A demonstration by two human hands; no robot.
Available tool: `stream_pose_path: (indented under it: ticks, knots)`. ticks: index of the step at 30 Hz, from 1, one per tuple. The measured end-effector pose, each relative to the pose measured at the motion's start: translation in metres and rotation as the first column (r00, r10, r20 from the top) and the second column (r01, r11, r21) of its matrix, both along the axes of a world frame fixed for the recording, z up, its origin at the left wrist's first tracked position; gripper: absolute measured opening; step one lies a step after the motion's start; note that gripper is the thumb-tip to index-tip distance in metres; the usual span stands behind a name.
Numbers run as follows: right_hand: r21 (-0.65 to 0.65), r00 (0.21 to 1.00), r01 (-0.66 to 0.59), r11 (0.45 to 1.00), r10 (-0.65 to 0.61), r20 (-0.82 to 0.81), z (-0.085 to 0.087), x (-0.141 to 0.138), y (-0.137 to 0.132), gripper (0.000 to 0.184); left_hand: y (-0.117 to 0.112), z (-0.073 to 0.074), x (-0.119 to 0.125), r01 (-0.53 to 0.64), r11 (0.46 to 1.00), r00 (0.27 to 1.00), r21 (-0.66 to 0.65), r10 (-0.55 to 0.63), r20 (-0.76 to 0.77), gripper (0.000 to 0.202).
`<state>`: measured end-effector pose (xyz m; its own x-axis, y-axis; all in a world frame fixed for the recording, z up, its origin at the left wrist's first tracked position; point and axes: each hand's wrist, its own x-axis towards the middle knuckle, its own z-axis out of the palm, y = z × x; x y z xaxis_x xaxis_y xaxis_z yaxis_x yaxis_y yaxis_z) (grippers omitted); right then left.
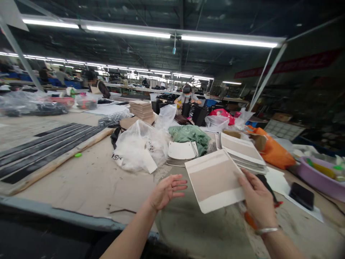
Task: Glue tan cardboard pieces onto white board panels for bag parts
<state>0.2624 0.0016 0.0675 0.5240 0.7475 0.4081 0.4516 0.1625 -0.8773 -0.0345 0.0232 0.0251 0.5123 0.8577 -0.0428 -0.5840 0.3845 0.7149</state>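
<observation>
My right hand [257, 199] grips a flat card panel [214, 180], white with a wide beige band, by its right edge and holds it above the worktable. My left hand [167, 190] is open, palm turned toward the panel, fingers spread, a short way left of its edge and not touching it. Behind the held panel lies a stack of similar panels [242, 151]. A smaller stack of white curved pieces [181, 153] sits just left of that.
The cardboard-covered worktable [88, 180] carries a crumpled clear plastic bag [140, 145], green cloth [190, 135], an orange bag [272, 151], a black pouch [302, 195], a purple basin [320, 176] and black strips on a board [45, 149]. A person works at the far end [187, 97].
</observation>
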Motion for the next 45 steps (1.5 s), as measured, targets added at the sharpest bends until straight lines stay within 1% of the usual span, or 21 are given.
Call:
stream_pose_path:
  ticks: [3, 6, 8, 11, 14, 17, 22, 26, 28, 29, 31, 33, 35, 38, 40, 42, 45]
  knots:
    - [-0.045, 0.998, 0.027, 0.999, -0.025, 0.063, -0.015, -0.03, -0.015, 0.047, -0.002, 0.001, 0.007, -0.122, 0.992, 0.992, -0.012, 0.122, 0.018, 0.044]
    - [-0.04, 0.994, 0.031, 0.999, -0.027, 0.103, -0.027, -0.06, -0.022, 0.047, -0.003, 0.002, 0.014, -0.239, 0.97, 0.967, -0.041, 0.242, 0.081, 0.046]
    - [-0.021, 0.993, 0.02, 1.0, -0.017, 0.113, -0.034, -0.076, -0.022, 0.047, -0.003, 0.003, 0.017, -0.313, 0.947, 0.938, -0.074, 0.321, 0.13, 0.045]
    - [-0.02, 0.994, 0.035, 0.999, -0.033, 0.103, -0.042, -0.088, -0.019, 0.049, -0.002, 0.003, 0.017, -0.395, 0.908, 0.896, -0.142, 0.415, 0.158, 0.043]
    - [-0.051, 0.995, 0.06, 0.997, -0.056, 0.077, -0.046, -0.091, -0.017, 0.05, 0.001, 0.002, 0.015, -0.434, 0.882, 0.874, -0.181, 0.462, 0.153, 0.043]
    - [-0.066, 0.996, 0.064, 0.996, -0.06, 0.062, -0.047, -0.092, -0.018, 0.05, 0.003, 0.001, 0.013, -0.44, 0.877, 0.871, -0.193, 0.469, 0.144, 0.043]
    - [-0.074, 0.999, 0.04, 0.996, -0.037, 0.04, -0.042, -0.094, -0.026, 0.051, 0.001, 0.003, 0.014, -0.437, 0.877, 0.878, -0.199, 0.464, 0.118, 0.043]
    - [-0.081, 0.997, 0.048, 0.996, -0.043, 0.061, -0.041, -0.092, -0.032, 0.051, 0.0, 0.003, 0.015, -0.418, 0.893, 0.89, -0.166, 0.439, 0.124, 0.043]
    - [-0.114, 0.998, 0.025, 0.993, -0.018, 0.057, -0.042, -0.087, -0.033, 0.05, 0.0, 0.001, 0.015, -0.409, 0.901, 0.895, -0.147, 0.428, 0.13, 0.042]
    - [-0.137, 0.999, -0.008, 0.991, 0.013, 0.038, -0.042, -0.084, -0.032, 0.05, 0.001, 0.0, 0.015, -0.406, 0.903, 0.897, -0.141, 0.424, 0.128, 0.041]
    - [-0.171, 0.993, -0.116, 0.978, 0.111, -0.037, -0.039, -0.077, -0.029, 0.052, 0.002, -0.001, 0.014, -0.402, 0.906, 0.901, -0.132, 0.417, 0.119, 0.04]
    - [-0.194, 0.971, -0.234, 0.953, 0.218, -0.1, -0.032, -0.072, -0.025, 0.056, 0.002, -0.002, 0.013, -0.391, 0.912, 0.909, -0.121, 0.404, 0.105, 0.04]
    - [-0.21, 0.951, -0.307, 0.928, 0.289, -0.115, -0.022, -0.068, -0.019, 0.058, 0.001, -0.001, 0.012, -0.372, 0.921, 0.92, -0.114, 0.382, 0.086, 0.041]
    - [-0.236, 0.941, -0.337, 0.911, 0.33, -0.071, -0.006, -0.066, -0.008, 0.057, 0.0, 0.001, 0.012, -0.354, 0.927, 0.932, -0.122, 0.361, 0.043, 0.039]
    - [-0.248, 0.935, -0.35, 0.903, 0.352, -0.037, 0.001, -0.066, -0.002, 0.055, -0.001, 0.001, 0.012, -0.349, 0.928, 0.935, -0.132, 0.354, 0.017, 0.038]
    - [-0.259, 0.932, -0.346, 0.902, 0.362, 0.017, 0.004, -0.068, 0.001, 0.051, -0.002, 0.001, 0.013, -0.345, 0.929, 0.937, -0.133, 0.349, 0.006, 0.039]
    - [-0.266, 0.942, -0.273, 0.924, 0.313, 0.121, 0.001, -0.071, 0.003, 0.043, -0.004, 0.0, 0.015, -0.341, 0.935, 0.939, -0.1, 0.344, 0.008, 0.039]
